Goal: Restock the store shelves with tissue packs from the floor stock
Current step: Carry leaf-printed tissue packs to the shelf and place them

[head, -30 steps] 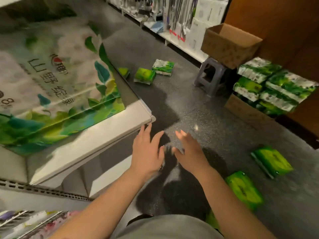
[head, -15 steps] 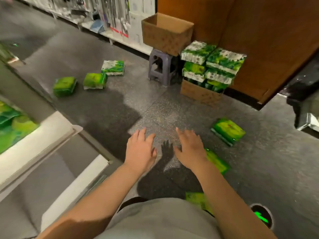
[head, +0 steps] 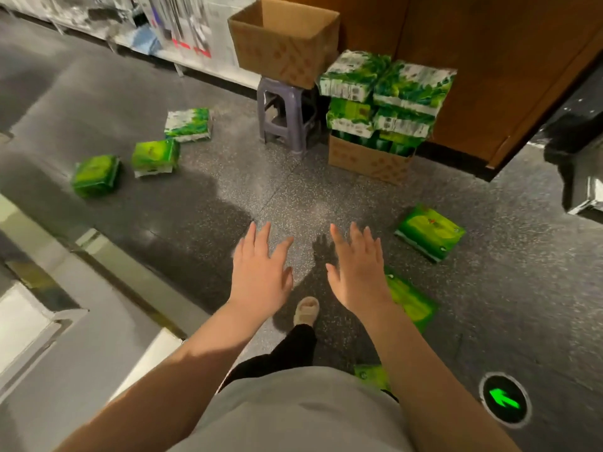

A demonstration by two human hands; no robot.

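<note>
now both hands (head: 310, 275) empty, fingers spread, above floor (head: 228, 197).

A dark speckled floor (head: 326, 197) carries scattered green tissue packs: three at left (head: 96, 175), two at right (head: 430, 232). A purple stool (head: 287, 115) stands beside an open cardboard box (head: 368, 161) stacked with packs.

Both forearms are bare, no sleeves showing. A grey top (head: 293, 415) covers the torso. Black trousers (head: 293, 350), beige slipper (head: 306, 310) at 6 o'clock
</note>
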